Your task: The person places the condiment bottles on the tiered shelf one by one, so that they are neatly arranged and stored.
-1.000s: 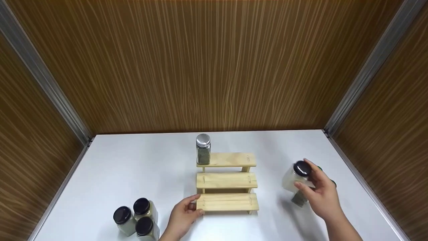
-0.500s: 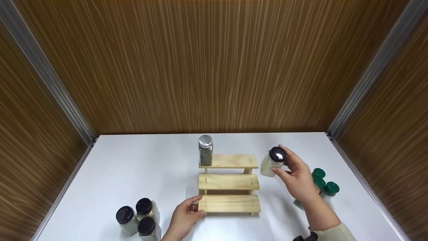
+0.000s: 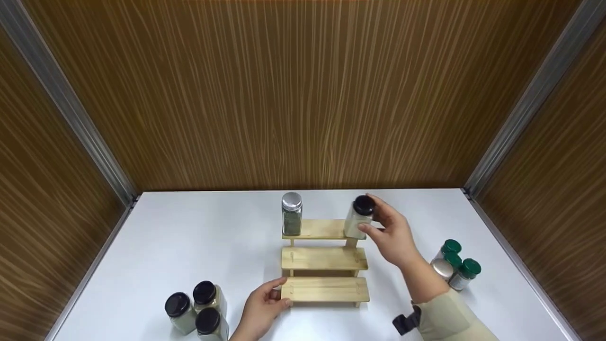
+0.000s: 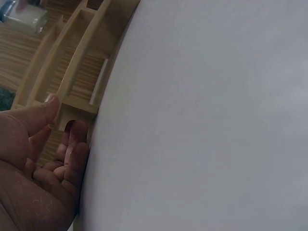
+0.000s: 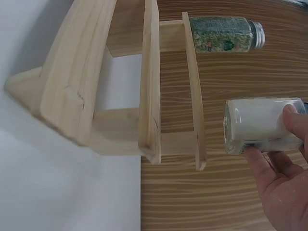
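My right hand (image 3: 394, 238) grips a square glass spice jar (image 3: 356, 224) with a black lid and white contents. In the head view the jar overlaps the right end of the top step of a three-step wooden spice rack (image 3: 325, 290). The right wrist view shows a gap between the jar's base (image 5: 232, 126) and that step's edge. My left hand (image 3: 261, 304) holds the left end of the lowest step between thumb and fingers. A jar of green herbs (image 3: 292, 219) with a silver lid stands upright on the top step's left end.
Three black-lidded jars (image 3: 181, 316) stand together on the white table (image 3: 227, 237) at the front left. At the right, several jars cluster, green-capped ones (image 3: 466, 274) beside a silver-lidded one (image 3: 442, 269). Wood-grain panels (image 3: 303, 94) enclose the back and sides.
My right hand has carried the black-lidded jar leftward from the right-hand cluster to the top step's right end. My left hand stays at the rack's lowest step.
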{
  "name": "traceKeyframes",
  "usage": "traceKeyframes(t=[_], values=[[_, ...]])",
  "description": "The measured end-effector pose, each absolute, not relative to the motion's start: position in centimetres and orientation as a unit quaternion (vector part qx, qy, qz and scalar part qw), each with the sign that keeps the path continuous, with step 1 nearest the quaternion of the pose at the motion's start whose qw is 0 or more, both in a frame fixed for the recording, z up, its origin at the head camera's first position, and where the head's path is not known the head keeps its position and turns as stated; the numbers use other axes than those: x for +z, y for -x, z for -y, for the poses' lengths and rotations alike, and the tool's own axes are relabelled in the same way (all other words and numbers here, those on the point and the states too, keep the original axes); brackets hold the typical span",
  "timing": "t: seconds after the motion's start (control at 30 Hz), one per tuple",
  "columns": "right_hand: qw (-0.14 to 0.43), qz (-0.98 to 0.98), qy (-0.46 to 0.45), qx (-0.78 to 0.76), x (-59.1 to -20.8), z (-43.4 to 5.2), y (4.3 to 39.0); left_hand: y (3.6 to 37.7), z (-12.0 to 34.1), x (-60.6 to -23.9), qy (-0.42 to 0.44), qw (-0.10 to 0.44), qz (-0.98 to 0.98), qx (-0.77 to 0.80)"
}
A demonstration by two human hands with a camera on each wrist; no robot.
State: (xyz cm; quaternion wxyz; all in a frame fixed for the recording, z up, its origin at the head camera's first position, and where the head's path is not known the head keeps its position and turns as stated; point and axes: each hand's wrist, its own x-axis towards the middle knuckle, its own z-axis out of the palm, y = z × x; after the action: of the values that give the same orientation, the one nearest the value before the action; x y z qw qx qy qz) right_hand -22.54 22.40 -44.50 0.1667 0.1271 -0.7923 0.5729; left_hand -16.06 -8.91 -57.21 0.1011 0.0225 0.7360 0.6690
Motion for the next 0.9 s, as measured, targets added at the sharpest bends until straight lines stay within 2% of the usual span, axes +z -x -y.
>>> traceKeyframes(t=[0.17, 0.37, 0.9], values=[[0.169, 0.78, -0.146, 0.585, -44.8, -20.6, 23.8, 16.1, 9.0, -57.1, -0.018, 0.101, -0.737, 0.668], [0.144, 0.785, -0.139, 0.587, -44.9, -18.9, 24.4, 16.0, 8.9, -57.1, -0.021, 0.097, -0.733, 0.673], [0.107, 0.782, -0.128, 0.6, -45.2, -17.1, 25.2, 15.8, 8.5, -57.1, -0.027, 0.091, -0.731, 0.676]])
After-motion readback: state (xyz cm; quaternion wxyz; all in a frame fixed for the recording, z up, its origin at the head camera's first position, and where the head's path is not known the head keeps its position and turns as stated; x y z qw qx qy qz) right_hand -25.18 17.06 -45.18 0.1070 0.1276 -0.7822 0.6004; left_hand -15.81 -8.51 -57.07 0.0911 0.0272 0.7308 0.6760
